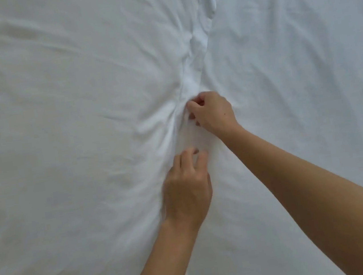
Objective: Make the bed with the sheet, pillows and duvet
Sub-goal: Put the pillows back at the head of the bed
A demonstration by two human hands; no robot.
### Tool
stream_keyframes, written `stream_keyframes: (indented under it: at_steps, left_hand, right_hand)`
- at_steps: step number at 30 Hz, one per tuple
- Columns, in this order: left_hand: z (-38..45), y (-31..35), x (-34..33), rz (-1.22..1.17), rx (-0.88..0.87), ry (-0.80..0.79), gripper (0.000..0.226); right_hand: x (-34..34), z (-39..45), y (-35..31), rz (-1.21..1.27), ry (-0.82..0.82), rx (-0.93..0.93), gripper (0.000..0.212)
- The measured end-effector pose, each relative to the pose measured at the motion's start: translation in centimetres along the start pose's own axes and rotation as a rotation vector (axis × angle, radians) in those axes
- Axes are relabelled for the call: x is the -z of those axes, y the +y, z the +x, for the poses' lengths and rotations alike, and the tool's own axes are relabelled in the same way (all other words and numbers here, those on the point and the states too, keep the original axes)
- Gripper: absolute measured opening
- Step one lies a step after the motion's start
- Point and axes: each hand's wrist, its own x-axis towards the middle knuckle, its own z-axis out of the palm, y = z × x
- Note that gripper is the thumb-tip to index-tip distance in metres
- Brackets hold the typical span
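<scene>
Nearest in, the left hand lies on the white, creased cotton sheet, fingers bent and pinching a fold of the cloth at their tips, though blur hides how firmly. Just beyond it the right hand has its fingers curled tight, grasping the bunched ridge of fabric. That ridge runs away from the right hand's knuckles towards the far edge of the view, twisting as it goes. Left of both hands the sheet fans out in long wrinkles pulled towards the grip. Right of the right forearm, smoother white cloth spreads wide and flat, with open room on both sides. No edge of the bed shows anywhere.
</scene>
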Motion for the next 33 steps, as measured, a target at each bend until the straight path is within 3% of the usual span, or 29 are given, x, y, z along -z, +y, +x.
stream_keyframes:
  at_steps: [4,9,14,19,22,24,27,31,33]
  left_hand:
    - [6.4,-1.5,-2.5,0.041,0.120,-0.094,0.057]
    - [7.2,-2.2,-5.7,0.049,0.038,-0.157,0.059]
    - [7.1,-2.3,-6.6,0.056,0.028,-0.162,0.070]
    - [7.3,-2.8,-7.4,0.041,0.029,-0.124,0.073]
    - [7.5,-3.0,-7.5,0.037,0.033,-0.110,0.073]
    - [7.5,-3.0,-7.6,0.029,0.032,-0.105,0.073]
    - [7.6,-3.1,-7.7,0.007,0.035,-0.101,0.073]
    - [7.6,-3.2,-7.6,0.025,0.021,-0.089,0.072]
    - [7.6,-3.2,-7.5,0.037,0.016,-0.074,0.070]
  right_hand:
    - [2.0,6.3,-2.1,0.199,0.140,-0.089,0.020]
    - [3.4,12.6,-4.4,0.199,0.236,-0.110,0.032]
    - [5.8,17.8,-5.6,0.436,0.270,-0.165,0.029]
    - [8.2,22.3,-6.0,0.556,0.374,-0.103,0.031]
    - [8.2,23.6,-5.2,0.549,0.454,-0.002,0.020]
    - [7.9,23.6,-5.0,0.582,0.460,0.044,0.035]
    - [8.0,23.6,-4.9,0.588,0.455,0.031,0.079]
    - [5.4,20.0,-4.7,0.397,0.385,0.161,0.094]
    - [3.9,16.6,-4.5,0.455,0.259,0.172,0.093]
